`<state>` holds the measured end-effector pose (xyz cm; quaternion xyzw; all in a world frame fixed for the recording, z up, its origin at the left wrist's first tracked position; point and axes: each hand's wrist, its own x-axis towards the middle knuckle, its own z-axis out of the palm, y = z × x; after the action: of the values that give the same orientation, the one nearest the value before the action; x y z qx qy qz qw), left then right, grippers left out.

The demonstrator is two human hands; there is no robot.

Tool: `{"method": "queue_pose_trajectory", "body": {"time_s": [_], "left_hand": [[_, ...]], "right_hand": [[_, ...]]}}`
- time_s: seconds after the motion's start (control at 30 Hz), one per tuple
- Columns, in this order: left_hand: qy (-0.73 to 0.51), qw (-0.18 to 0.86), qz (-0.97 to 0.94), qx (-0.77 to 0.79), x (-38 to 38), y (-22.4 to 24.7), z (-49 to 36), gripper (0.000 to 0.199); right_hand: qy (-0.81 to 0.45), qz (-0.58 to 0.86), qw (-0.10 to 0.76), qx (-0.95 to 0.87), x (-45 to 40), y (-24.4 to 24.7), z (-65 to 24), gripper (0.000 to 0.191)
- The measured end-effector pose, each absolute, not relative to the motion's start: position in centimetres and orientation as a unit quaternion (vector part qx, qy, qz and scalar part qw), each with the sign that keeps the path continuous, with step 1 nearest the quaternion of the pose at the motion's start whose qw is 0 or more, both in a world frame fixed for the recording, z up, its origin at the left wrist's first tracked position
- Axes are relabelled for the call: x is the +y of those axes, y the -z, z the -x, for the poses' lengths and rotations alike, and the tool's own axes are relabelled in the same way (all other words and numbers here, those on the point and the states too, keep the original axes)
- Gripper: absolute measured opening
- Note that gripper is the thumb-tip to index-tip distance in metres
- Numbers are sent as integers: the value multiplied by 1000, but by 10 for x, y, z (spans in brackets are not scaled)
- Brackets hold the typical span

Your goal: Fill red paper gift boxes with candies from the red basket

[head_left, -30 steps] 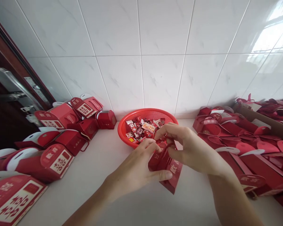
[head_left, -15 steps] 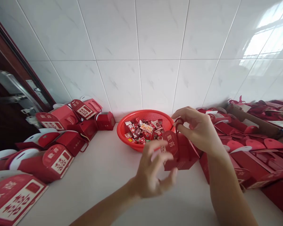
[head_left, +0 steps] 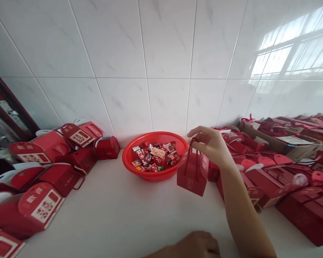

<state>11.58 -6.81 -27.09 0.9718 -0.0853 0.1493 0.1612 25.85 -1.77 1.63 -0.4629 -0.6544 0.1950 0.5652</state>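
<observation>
My right hand [head_left: 208,143] is closed on the cord handle of a small red gift box [head_left: 192,175]. The box hangs from the cord just right of a red plastic basket [head_left: 150,176], its plain side facing me. Wrapped candies [head_left: 156,156] in red, white and green lie in the basket. Low in the picture, my left hand [head_left: 200,245] is over the white table with its fingers curled; whatever they may hold is hidden.
Red gift boxes [head_left: 40,208] stand along the left beside a dark door. On the right are rows of more red boxes [head_left: 270,182] and a cardboard carton [head_left: 261,134] of red packages. A white tiled wall [head_left: 167,100] rises behind.
My left hand has dropped away from the box towards the bottom edge, its spread fingers now curled. The box has turned in my right hand. The view has shifted to the right.
</observation>
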Motion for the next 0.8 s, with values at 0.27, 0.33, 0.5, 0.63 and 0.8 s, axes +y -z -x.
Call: {"method": "queue_pose_trajectory", "body": {"time_s": [0.27, 0.33, 0.5, 0.63, 0.8], "left_hand": [[-115, 294, -948, -31, -71, 236, -111, 13], [-123, 300, -946, -13, -75, 226, -109, 12], [-140, 300, -943, 7, -82, 210, -106, 7], [-157, 302, -940, 9, -83, 206, -105, 7], [-160, 305, -939, 7, -83, 201, -102, 9]], "right_hand": [[-174, 491, 550, -653, -15, -50, -274, 13], [-134, 500, 543, -661, -19, -66, -285, 12], [-42, 569, 538, -621, -33, -102, -323, 19], [7, 661, 520, -541, -48, -118, -356, 12], [69, 758, 470, -447, -62, -117, -412, 24]]}}
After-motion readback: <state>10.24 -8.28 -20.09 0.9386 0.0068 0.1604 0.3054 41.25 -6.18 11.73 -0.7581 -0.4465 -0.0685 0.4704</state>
